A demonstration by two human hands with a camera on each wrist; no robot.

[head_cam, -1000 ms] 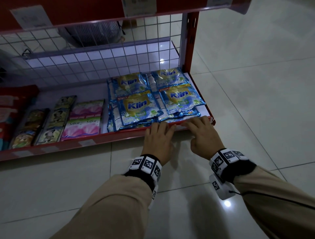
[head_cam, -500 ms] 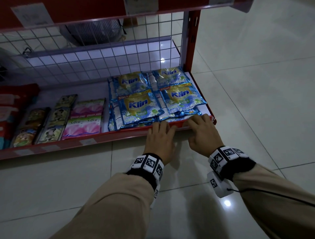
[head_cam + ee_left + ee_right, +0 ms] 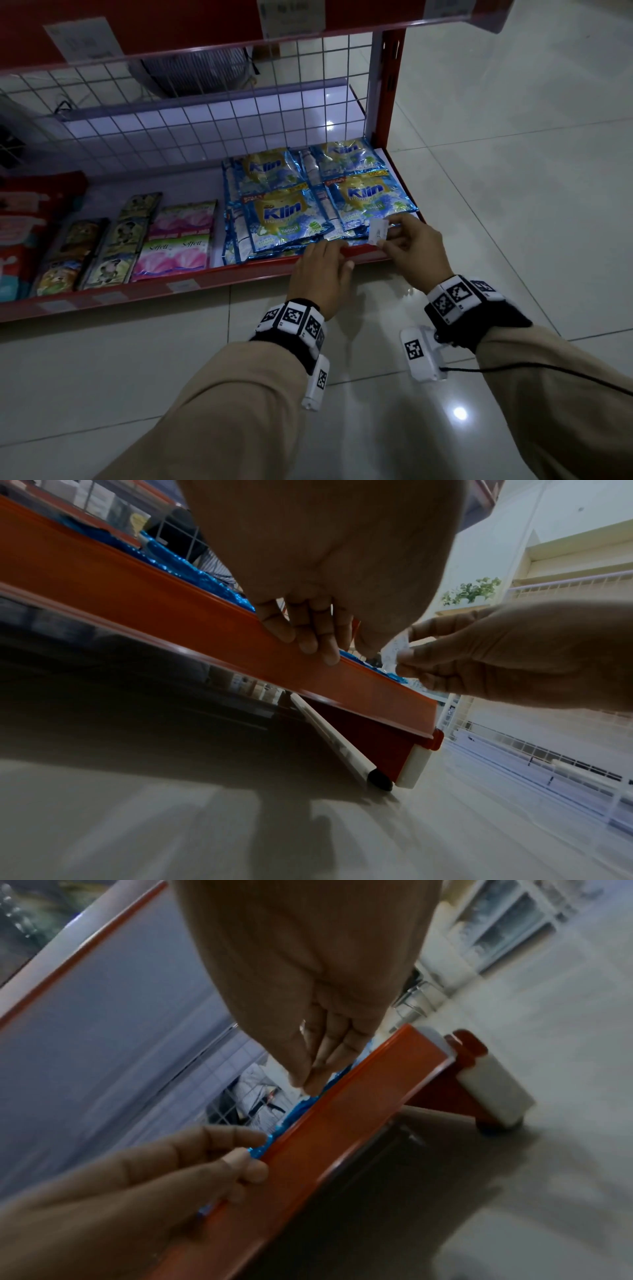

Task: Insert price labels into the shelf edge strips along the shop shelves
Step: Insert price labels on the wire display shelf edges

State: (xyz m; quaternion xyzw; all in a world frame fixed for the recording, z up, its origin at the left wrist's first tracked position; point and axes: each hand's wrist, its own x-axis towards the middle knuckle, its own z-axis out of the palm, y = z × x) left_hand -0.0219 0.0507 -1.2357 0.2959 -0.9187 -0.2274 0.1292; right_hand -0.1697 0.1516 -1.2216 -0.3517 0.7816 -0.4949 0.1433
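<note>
My right hand (image 3: 416, 248): pinching a small white price label (image 3: 377, 232) between thumb and fingertips, held just above the shelf edge strip (image 3: 239, 274), not yet in it.
My left hand (image 3: 320, 274): fingers bent over the strip's top lip just beside my right hand, holding nothing; in the left wrist view the fingertips (image 3: 308, 639) press on the red face of the strip.
The label: tilted, its lower edge near the strip's lip but apart from it; the print is too small to read.
Beyond my fingers: Klin detergent sachets (image 3: 291, 219) lie flat on the bottom shelf, their front edges right at the lip.
Further from my left hand: pink Soffell sachets (image 3: 174, 246), then darker packets.
What could go wrong: I judge the thin label may buckle or slip behind the strip if I push it in at a tilt; a sachet edge could catch it.
Edges: the strip ends at the red upright (image 3: 385, 85) just past my right hand, so there is little length to slide that way.
Open room: bare tiled floor (image 3: 513, 171) on my right and under my wrists, and long free strip on my left.
</note>
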